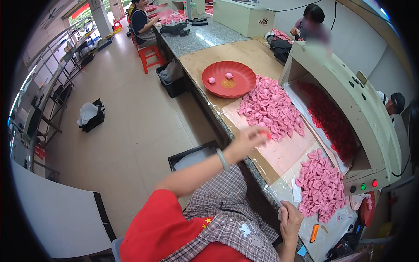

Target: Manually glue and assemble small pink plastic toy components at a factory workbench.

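Observation:
My left hand (249,140) reaches over the near edge of a heap of pink, folded petal-like pieces (273,105), its fingers smeared by motion. Something small and red (265,133) shows at its fingertips; I cannot tell whether it is held or worn. My right hand (290,221) is curled at the table's front edge, beside a second heap of similar pink pieces (321,185). What its fingers hold, if anything, is hidden. Beyond the first heap sits a red scalloped plate (218,72) with two rounded pink pieces (229,76) on it.
A pale tunnel-shaped machine (375,131) stands along the right, glowing red inside over many small pieces. An orange box (314,233) lies near my right hand. Black bins (174,87) stand on the floor beside the table. Co-workers (142,22) sit farther along.

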{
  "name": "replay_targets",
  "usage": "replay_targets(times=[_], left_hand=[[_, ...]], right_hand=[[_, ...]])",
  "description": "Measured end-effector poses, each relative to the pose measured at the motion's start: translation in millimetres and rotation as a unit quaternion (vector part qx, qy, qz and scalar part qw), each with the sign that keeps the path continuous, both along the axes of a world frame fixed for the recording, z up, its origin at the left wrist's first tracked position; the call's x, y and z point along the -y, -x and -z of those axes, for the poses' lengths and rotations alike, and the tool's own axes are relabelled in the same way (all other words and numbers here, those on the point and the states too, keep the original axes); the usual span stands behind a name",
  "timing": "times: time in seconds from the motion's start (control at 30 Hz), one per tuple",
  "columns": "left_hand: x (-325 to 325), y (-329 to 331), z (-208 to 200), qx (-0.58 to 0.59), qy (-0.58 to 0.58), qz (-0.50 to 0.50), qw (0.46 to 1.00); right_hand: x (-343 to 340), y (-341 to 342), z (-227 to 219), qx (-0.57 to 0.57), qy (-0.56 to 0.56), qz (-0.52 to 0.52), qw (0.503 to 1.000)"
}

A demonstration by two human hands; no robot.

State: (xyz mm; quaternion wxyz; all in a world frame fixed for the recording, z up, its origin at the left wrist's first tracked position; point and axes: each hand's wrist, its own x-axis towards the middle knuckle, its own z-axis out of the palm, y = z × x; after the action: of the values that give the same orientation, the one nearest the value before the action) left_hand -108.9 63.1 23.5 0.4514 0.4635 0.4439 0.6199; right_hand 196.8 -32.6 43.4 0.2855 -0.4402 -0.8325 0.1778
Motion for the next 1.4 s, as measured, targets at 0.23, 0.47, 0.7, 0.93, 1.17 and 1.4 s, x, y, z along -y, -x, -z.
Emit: replay_targets(times=[0.23, 0.47, 0.7, 0.93, 1.17, 1.4], left_hand=[[-100.1, 153.7, 15.1, -0.387, -0.088, -0.303, 0.866], [-109.4, 165.0, 6.5, -0.519, 0.037, -0.265, 0.811], [-93.8, 103.6, -9.2, -0.55, -0.166, -0.202, 0.794], [-93.1, 24.4, 16.1, -0.533, -0.213, -0.061, 0.816], [-148.0, 11.4, 39.6, -0.57, -0.27, -0.112, 0.768], [-153.4, 18.5, 23.7, -0.533, -0.218, -0.068, 0.815]], right_hand=[[7.9, 1.4, 0.9, 0.007, 0.029, -0.001, 1.0], [12.1, 4.2, -6.4, 0.024, 0.021, -0.011, 0.999], [12.9, -14.0, -12.2, 0.032, 0.011, -0.008, 0.999], [15.9, -54.7, -26.6, 0.011, 0.054, 0.048, 0.997], [31.6, -104.5, -22.4, -0.034, 0.08, 0.155, 0.984], [28.9, -189.2, -24.6, -0.138, 0.052, 0.343, 0.928]])
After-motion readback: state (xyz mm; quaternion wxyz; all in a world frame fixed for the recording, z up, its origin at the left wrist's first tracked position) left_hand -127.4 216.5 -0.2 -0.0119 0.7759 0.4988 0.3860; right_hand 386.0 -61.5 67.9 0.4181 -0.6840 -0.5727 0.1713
